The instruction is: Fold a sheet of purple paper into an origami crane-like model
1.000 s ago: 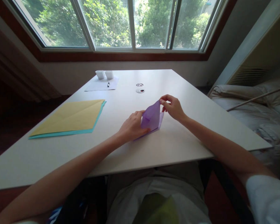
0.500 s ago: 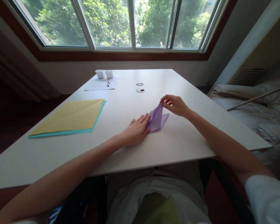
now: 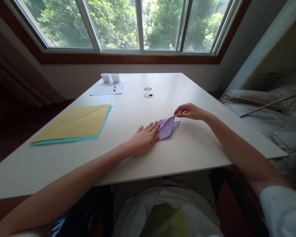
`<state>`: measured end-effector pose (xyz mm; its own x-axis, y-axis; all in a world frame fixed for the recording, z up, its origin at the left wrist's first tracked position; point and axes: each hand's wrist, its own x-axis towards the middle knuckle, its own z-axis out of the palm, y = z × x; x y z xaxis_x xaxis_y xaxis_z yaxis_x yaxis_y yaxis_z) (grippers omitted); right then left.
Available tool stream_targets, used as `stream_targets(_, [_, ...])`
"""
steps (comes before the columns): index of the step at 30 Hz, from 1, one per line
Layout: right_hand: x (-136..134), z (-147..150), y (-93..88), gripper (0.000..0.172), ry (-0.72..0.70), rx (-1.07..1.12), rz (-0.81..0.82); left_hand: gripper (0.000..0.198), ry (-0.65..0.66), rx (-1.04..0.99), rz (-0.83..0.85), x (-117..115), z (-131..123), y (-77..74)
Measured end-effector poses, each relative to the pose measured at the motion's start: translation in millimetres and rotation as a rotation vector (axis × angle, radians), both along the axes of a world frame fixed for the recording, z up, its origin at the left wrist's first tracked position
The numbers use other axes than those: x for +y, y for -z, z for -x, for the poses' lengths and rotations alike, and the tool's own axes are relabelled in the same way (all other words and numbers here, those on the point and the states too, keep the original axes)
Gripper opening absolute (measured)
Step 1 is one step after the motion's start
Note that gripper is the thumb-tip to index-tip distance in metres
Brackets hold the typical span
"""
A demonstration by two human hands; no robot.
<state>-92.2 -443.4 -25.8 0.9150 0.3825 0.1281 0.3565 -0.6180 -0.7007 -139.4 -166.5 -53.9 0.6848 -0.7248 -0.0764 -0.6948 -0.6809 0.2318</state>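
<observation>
- At the far left of the table (image 3: pixel 51 164), a large yellow sheet (image 3: pixel 71 123) lies with a diagonal crease across it.
- Under it is a teal sheet (image 3: pixel 93 138), showing along the near and right edges.
- Farther back, a white sheet (image 3: pixel 102 90) has two small white containers (image 3: pixel 115 78) side by side at its far edge, and a dark pen (image 3: pixel 114 88) in front of them.
- The left hand (image 3: pixel 143 141) lies flat, fingers outstretched and gripping nothing, its fingertips on the left part of the purple paper.
- Beyond it, two round fittings (image 3: pixel 148 95) sit one behind the other on the tabletop.
- The purple paper (image 3: pixel 165 130), folded, rests on the table between the hands, one corner raised.
- The right hand (image 3: pixel 191 112) pinches that raised corner between its fingertips.
</observation>
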Motion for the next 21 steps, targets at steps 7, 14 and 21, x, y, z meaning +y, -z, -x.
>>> stream_targets(7, [4.2,2.0,1.7,0.035,-0.080,0.024,0.045,0.053,0.078,0.087,-0.021,8.1,-4.4,-11.8])
stream_targets(14, [16.2,12.4,0.5,0.037,-0.203,0.013,0.128,0.051,0.117,0.104,-0.034,20.7,-12.9,-13.8])
stream_targets(21, [29.2,13.6,10.9,0.048,-0.007,-0.229,0.147,0.052,0.001,0.005,-0.042,17.6,-17.6,-5.8])
